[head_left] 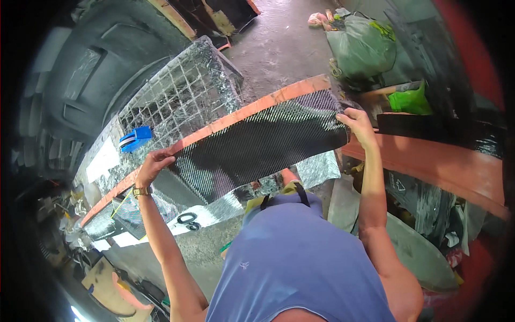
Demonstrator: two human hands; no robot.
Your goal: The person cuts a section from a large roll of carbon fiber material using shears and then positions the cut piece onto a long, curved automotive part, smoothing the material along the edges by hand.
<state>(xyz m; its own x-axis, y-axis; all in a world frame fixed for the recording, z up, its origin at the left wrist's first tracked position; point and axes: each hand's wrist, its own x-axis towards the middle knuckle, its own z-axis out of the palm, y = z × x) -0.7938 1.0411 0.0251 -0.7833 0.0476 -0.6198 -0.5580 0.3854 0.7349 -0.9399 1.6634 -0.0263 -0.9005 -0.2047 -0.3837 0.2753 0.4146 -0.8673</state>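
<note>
A dark woven sheet with a glossy weave, like carbon fibre [252, 139], lies along a long orange strip [241, 110] on the worktop across my front. My left hand [157, 163] is closed on the sheet's upper edge left of its middle, beside the orange strip, with a watch on that wrist. Fingers of my right hand [351, 121] pinch the sheet at its right end. A blue tape dispenser [137, 138] rests beyond the strip, above my left hand. Black scissor handles [188, 220] show on a pale surface below the sheet's left part.
A grimy grid panel [177, 88] lies behind the strip, with large dark moulded panels [80, 80] at the left. A stuffed translucent bag [359, 51] and green plastic [407, 101] are at the upper right. Another orange piece [434, 172] extends at the right, above assorted scraps.
</note>
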